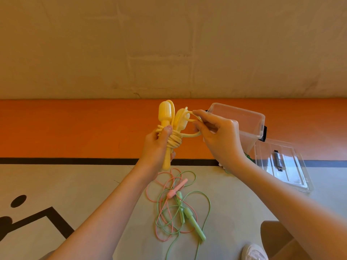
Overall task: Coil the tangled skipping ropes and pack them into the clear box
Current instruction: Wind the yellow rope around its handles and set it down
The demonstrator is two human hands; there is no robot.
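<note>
My left hand point(158, 142) grips a yellow skipping rope point(170, 126) by its two handles, with the cord wound in several turns around them. My right hand point(216, 132) pinches a loose loop of the yellow cord just right of the handles. On the floor below lie a green skipping rope point(194, 225) and a pink skipping rope point(176, 188), tangled together. The clear box point(249, 117) stands open behind my right hand, partly hidden by it. Its lid point(281, 164) lies on the floor to the right.
The floor is grey with black lines and a wide orange band along a beige wall. A bit of green cord point(247, 156) shows beside the box. A brown cardboard box point(277, 239) and a white shoe point(253, 252) sit at the bottom right.
</note>
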